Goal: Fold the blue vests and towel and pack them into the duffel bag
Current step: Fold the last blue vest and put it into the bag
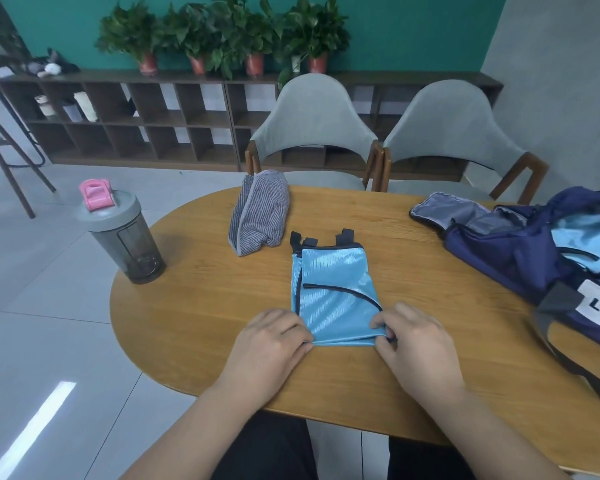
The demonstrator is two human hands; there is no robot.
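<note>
Slippery blue mesh is what worries me most. Close to the near edge of the table [201, 306], my left hand [271, 341] pinches the near left corner of the blue vest [336, 289] and my right hand [413, 344] pinches the near right corner. Each grip is narrow, with thumb and fingertips closed on the hem. The hem is bunched into a thin ridge between them, so if I lift unevenly I judge the fold will come out skewed, or one corner will slide free. The vest lies folded lengthwise in layers, and a quick pull could drag them apart. At its far end the black tabs [345, 236] stick out past the fabric and may poke from the finished bundle unless I meet them squarely. Toward the far edge the striped towel [260, 216] lies folded near the vest, where a wide swing could nudge it. At the right edge the duffel bag [520, 251] sits open with another blue piece [582, 244] inside, and its flap could snag whatever I carry over. The shaker bottle [122, 233] stands at the left edge, well apart from my hands
</note>
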